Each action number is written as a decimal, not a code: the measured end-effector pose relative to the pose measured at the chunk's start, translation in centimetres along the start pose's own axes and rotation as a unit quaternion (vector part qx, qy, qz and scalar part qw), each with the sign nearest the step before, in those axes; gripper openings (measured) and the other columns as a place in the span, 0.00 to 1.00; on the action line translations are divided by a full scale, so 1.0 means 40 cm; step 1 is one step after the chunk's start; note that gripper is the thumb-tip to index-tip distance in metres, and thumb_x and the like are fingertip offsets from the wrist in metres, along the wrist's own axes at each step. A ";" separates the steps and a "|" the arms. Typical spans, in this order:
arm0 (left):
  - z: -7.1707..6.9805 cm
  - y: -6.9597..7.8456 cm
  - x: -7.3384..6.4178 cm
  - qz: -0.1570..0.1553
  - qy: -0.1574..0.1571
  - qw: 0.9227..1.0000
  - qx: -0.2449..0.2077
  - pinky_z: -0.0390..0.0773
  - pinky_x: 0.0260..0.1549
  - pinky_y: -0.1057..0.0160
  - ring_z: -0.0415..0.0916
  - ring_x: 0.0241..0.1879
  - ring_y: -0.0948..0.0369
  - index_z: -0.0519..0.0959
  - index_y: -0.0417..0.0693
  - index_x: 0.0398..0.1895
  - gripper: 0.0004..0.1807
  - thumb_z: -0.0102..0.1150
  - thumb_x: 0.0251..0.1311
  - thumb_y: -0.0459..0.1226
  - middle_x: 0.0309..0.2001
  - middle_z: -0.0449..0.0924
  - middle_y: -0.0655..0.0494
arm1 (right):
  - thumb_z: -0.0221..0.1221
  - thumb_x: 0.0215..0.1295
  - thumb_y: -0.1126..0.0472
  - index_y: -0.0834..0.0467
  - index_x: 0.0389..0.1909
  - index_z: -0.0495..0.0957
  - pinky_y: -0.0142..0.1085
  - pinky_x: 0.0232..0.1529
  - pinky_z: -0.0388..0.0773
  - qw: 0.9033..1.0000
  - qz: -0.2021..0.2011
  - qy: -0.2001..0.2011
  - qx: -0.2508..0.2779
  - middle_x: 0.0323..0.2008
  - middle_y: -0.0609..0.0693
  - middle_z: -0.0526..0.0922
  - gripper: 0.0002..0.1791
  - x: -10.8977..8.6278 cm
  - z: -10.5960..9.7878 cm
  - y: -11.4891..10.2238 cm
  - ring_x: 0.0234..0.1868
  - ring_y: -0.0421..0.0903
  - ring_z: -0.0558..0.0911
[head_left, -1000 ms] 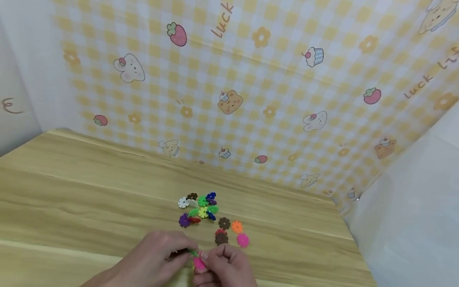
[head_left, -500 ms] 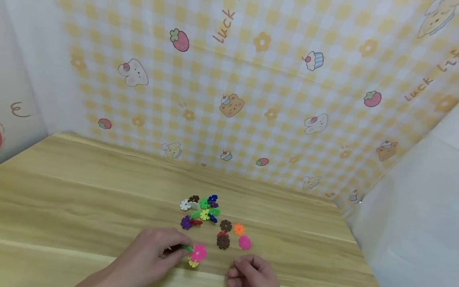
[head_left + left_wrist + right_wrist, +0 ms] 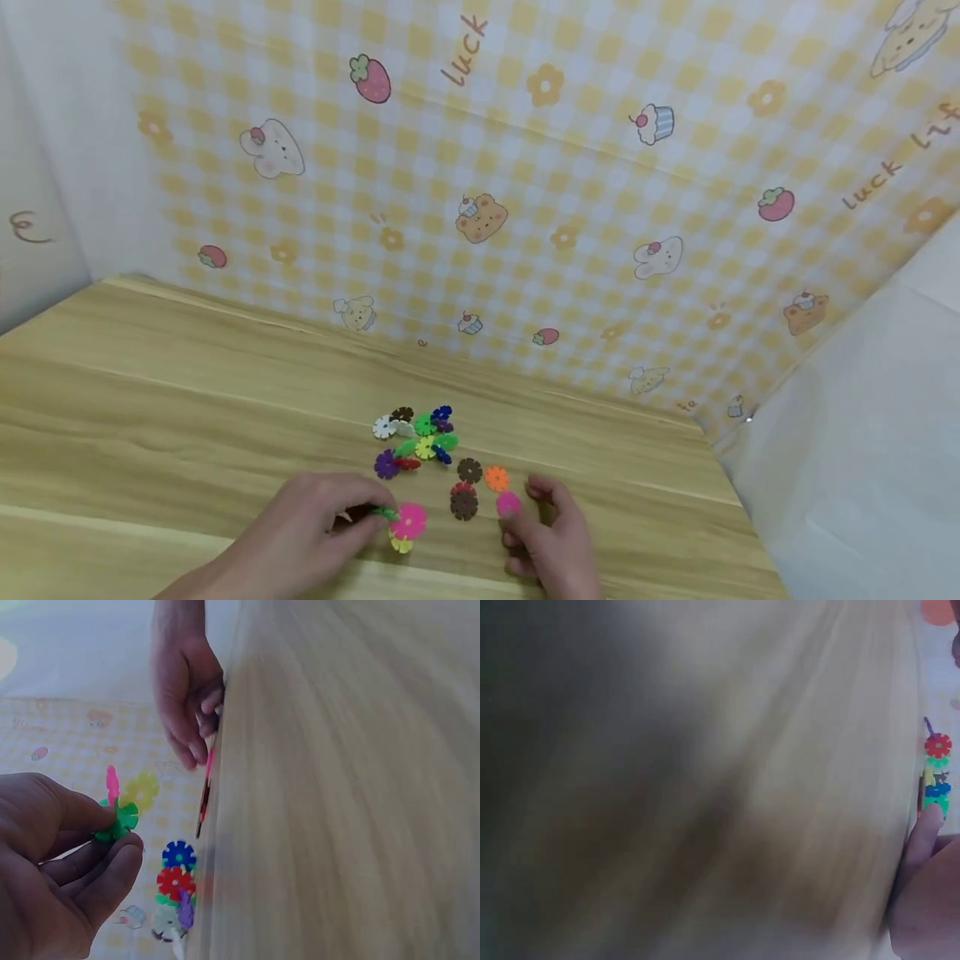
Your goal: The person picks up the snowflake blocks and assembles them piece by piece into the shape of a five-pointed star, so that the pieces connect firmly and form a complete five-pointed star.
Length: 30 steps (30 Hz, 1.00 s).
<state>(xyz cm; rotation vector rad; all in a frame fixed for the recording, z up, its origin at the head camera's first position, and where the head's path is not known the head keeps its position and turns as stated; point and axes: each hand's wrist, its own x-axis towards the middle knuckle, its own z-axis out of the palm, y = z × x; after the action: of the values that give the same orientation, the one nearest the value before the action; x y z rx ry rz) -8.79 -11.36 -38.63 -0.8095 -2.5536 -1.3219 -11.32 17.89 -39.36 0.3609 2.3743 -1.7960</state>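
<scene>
My left hand (image 3: 318, 525) pinches a green notched plastic disc (image 3: 120, 821) between thumb and fingers. Joined to it are a pink disc (image 3: 409, 522) and a yellow disc (image 3: 402, 545); the small cluster is held a little off the table. My right hand (image 3: 558, 542) is at a loose pink disc (image 3: 508, 503), its thumb at the disc's near edge and its forefinger spread beyond the right side. In the right wrist view, only part of this hand (image 3: 930, 892) shows, at the lower right, and the loose disc is hidden.
Behind the hands lies a joined assembly of coloured discs (image 3: 425, 447). Loose discs rest nearby: an orange disc (image 3: 497, 478), a brown disc (image 3: 469, 470), and another brown disc (image 3: 463, 503) over a red one. A checked cloth (image 3: 480, 275) backs the wooden table (image 3: 187, 375).
My right hand has let go of the held cluster and moved right to the loose pink disc, its fingers spreading. My left hand keeps the cluster and has shifted slightly left.
</scene>
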 end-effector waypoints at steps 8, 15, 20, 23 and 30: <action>-0.015 0.002 -0.001 -0.045 -0.016 0.997 -0.056 0.80 0.29 0.69 0.77 0.35 0.76 0.87 0.59 0.41 0.07 0.67 0.65 0.35 0.37 0.85 0.72 | 0.66 0.60 0.71 0.63 0.70 0.68 0.37 0.18 0.79 0.995 -0.053 0.001 -0.082 0.64 0.59 0.72 0.36 0.008 0.041 -0.021 0.23 0.44 0.78; -0.012 -0.001 -0.004 -0.027 -0.029 0.995 -0.087 0.81 0.32 0.69 0.79 0.35 0.74 0.87 0.57 0.41 0.07 0.68 0.64 0.33 0.38 0.86 0.69 | 0.65 0.60 0.71 0.63 0.63 0.72 0.35 0.18 0.78 0.996 -0.033 -0.002 -0.079 0.54 0.55 0.76 0.29 0.009 0.043 -0.016 0.23 0.44 0.76; -0.007 -0.009 -0.007 -0.049 -0.056 0.987 -0.144 0.80 0.31 0.68 0.76 0.35 0.73 0.87 0.56 0.40 0.06 0.66 0.66 0.34 0.37 0.84 0.69 | 0.64 0.64 0.71 0.67 0.54 0.74 0.33 0.22 0.80 0.999 -0.005 -0.044 -0.017 0.40 0.52 0.79 0.18 0.012 0.019 -0.001 0.26 0.42 0.77; -0.006 -0.012 -0.006 -0.056 -0.059 0.985 -0.151 0.80 0.31 0.68 0.76 0.35 0.73 0.87 0.56 0.41 0.06 0.66 0.66 0.34 0.38 0.84 0.70 | 0.63 0.67 0.69 0.69 0.51 0.76 0.34 0.29 0.84 0.996 0.014 -0.081 0.029 0.35 0.51 0.80 0.13 0.009 0.000 0.005 0.28 0.41 0.80; -0.005 -0.006 0.009 -0.066 -0.062 0.986 -0.136 0.80 0.33 0.68 0.78 0.35 0.72 0.87 0.62 0.41 0.07 0.66 0.66 0.37 0.38 0.84 0.73 | 0.63 0.69 0.67 0.67 0.48 0.80 0.42 0.44 0.87 0.984 0.021 -0.140 0.108 0.37 0.53 0.87 0.10 -0.035 -0.008 0.005 0.34 0.43 0.86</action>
<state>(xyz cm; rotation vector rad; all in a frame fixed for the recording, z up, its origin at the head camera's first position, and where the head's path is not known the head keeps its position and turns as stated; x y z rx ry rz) -9.23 -11.48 -38.56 -0.8012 -2.5950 -1.7436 -9.91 18.10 -39.10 0.1649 1.9774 -1.9460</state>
